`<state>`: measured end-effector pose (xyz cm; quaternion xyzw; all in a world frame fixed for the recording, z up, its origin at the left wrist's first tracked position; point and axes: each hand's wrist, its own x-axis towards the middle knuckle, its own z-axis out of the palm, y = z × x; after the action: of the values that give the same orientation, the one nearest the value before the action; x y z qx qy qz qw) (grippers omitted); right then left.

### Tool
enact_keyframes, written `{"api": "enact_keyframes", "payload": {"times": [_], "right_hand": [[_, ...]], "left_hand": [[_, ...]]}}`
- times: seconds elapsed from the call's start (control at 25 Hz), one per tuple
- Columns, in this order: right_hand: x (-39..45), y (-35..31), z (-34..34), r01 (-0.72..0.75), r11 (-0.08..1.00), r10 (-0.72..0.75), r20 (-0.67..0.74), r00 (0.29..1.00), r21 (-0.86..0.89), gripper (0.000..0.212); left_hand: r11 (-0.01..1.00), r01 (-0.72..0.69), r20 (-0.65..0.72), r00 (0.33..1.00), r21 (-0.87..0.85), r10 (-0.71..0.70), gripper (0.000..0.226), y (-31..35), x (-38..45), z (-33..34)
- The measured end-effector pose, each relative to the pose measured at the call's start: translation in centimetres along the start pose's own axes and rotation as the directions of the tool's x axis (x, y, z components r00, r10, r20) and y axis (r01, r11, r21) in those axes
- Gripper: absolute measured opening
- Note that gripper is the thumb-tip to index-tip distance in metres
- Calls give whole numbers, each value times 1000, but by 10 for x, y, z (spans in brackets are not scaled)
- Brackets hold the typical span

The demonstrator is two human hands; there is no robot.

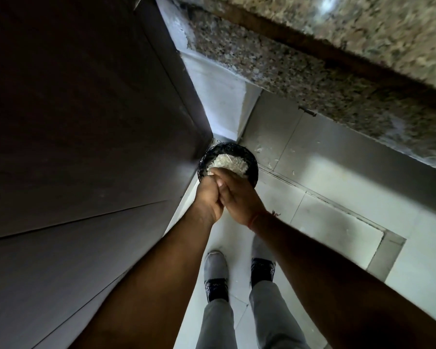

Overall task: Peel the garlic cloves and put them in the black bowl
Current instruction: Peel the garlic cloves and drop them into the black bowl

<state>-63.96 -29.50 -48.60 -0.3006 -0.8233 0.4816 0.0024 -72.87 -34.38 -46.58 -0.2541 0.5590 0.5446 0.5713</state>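
- Nearest the camera, two grey shoes (215, 269) stand on the pale tiled floor (337, 217).
- Beyond them, the left hand (208, 197) and right hand (238, 197) press together with fingers curled; whether they pinch anything I cannot tell.
- Just past the fingertips sits a black round container (204, 159) holding whitish papery peelings (230, 162), directly ahead of both hands.
- No garlic cloves are visible.
- Farthest, the speckled granite counter (300, 71) overhangs.
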Motion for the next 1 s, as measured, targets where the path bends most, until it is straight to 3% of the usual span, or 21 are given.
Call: {"api": "enact_keyframes", "payload": {"times": [0.04, 0.12, 0.16, 0.28, 0.36, 0.48, 0.56, 0.68, 0.8, 1.0], "right_hand": [[1, 10, -6, -92, 982, 109, 94, 990, -165, 56], [-1, 19, -24, -307, 871, 409, 218, 886, -384, 64], [-2, 18, -31, -333, 832, 462, 222, 859, -445, 64], [-16, -11, -57, -270, 824, 383, 138, 914, -499, 61], [-34, -39, -78, -263, 835, 340, 77, 937, -483, 62], [-81, -87, -119, -278, 854, 322, 28, 946, -439, 62], [-120, -118, -150, -285, 868, 299, -31, 954, -405, 60], [-190, -161, -197, -316, 866, 274, -161, 948, -386, 56], [-266, -189, -237, -409, 846, 326, -276, 904, -341, 56], [-400, -203, -291, -572, 780, 408, -486, 773, -254, 56]], "left_hand": [[999, 28, 7, 1000, 19, -29, 38, 5, -9, 2], [986, 58, 25, 998, 156, -62, 50, 10, -26, 5], [969, 35, 21, 999, 245, -41, 54, 10, -31, 5], [887, -153, -1, 985, 436, 170, 39, 11, -59, 9], [637, -314, 91, 929, 704, 358, 43, 12, -80, 11], [63, -398, 333, 836, 915, 436, 52, 21, -138, 18], [-209, -425, 474, 790, 881, 389, 59, 28, -187, 30], [-449, -486, 634, 721, 750, 278, 66, 23, -263, 56], [-551, -542, 715, 683, 634, 151, 77, 2, -327, 86], [-653, -651, 826, 559, 387, -67, 67, -61, -435, 160]]}}
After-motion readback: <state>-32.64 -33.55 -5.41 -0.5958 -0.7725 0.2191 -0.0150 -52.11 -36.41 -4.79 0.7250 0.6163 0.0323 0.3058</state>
